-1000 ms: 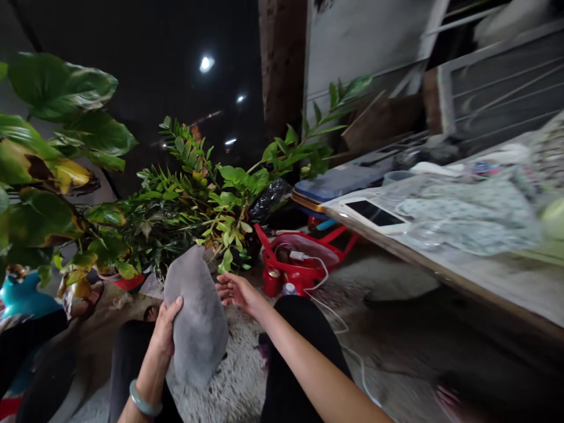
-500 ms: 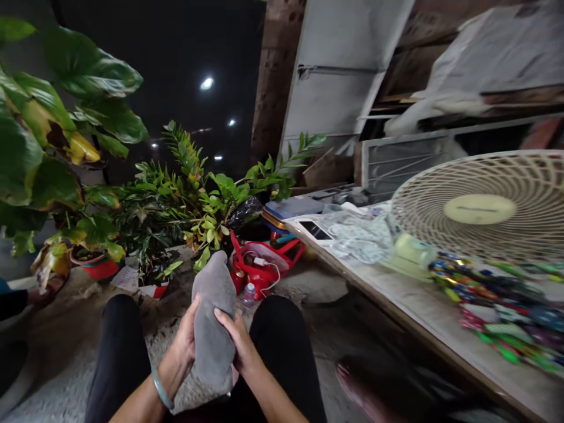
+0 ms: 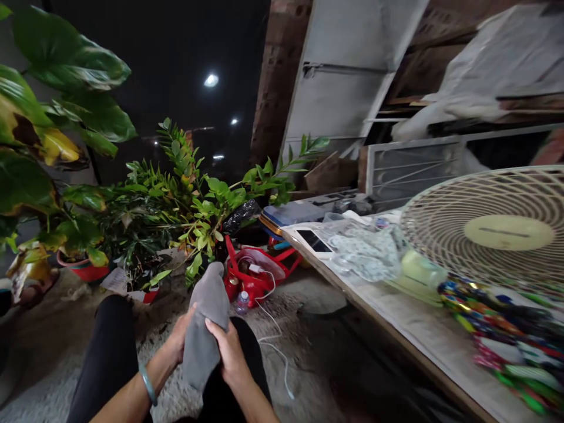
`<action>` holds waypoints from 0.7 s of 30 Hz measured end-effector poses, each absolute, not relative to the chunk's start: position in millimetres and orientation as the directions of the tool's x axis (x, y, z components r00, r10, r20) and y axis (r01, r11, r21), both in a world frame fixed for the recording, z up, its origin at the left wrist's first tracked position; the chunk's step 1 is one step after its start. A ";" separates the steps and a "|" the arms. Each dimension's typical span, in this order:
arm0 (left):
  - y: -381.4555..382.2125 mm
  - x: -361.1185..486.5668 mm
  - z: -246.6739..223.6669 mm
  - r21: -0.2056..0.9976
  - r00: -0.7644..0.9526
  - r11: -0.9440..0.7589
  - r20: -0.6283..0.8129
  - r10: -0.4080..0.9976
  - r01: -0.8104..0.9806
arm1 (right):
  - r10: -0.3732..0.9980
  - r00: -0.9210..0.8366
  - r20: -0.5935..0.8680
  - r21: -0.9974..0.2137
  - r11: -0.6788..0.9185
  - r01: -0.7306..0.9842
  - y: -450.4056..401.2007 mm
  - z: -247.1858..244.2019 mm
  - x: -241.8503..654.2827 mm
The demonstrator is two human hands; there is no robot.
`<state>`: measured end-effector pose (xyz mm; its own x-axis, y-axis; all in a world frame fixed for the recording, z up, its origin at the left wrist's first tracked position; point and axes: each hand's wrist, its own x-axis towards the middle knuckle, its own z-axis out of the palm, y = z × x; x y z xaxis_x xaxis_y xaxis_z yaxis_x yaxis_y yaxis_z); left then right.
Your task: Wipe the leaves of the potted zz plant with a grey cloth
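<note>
Left hand (image 3: pixel 178 338), right hand (image 3: pixel 227 355), both curled

Left hand (image 3: pixel 177 339), right hand (image 3: pixel 228 355) gripping grey cloth (image 3: pixel 203 343)

The grey fabric piece (image 3: pixel 205 329) is plain and unpatterned. Left of it, broad green leaves (image 3: pixel 26 117) carry yellow and brown blotches. Just beyond it sits a bright red basket (image 3: pixel 255 288). Well right of it, a cream fan grille (image 3: pixel 440 235) rises behind a jumble of multicoloured striped packets (image 3: pixel 497 346).
</note>
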<state>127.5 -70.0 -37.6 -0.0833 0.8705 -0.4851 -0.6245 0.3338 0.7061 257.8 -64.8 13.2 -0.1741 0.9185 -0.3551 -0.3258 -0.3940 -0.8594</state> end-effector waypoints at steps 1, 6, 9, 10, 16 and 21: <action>-64.8 125.9 -32.0 0.732 -0.094 0.338 -0.479 0.873 -0.592 | 0.931 -0.154 -0.331 -0.877 -0.364 -0.312 -55.3 17.7 261.5; -43.0 89.2 -15.8 0.784 -0.121 0.384 -0.497 0.859 -0.487 | 0.969 -0.019 -0.247 -0.896 -0.236 -0.375 20.3 61.5 290.5; -37.9 52.5 -22.8 0.760 -0.246 0.344 -0.541 0.804 -0.551 | 0.982 0.086 -0.168 -0.896 -0.116 -0.428 62.8 81.9 285.4; -36.7 41.6 -25.5 0.757 -0.282 0.295 -0.529 0.800 -0.583 | 0.985 0.113 -0.134 -0.902 -0.074 -0.425 69.5 82.9 276.2; -19.0 7.8 -25.1 0.673 -0.352 0.077 -0.478 0.805 -0.736 | 0.971 -0.223 -0.089 -0.992 -0.107 -0.072 31.9 35.3 225.1; -5.6 -11.4 -10.8 0.657 -0.332 0.091 -0.490 0.806 -0.749 | 0.983 0.184 -0.013 -0.995 0.005 -0.098 58.3 56.2 264.3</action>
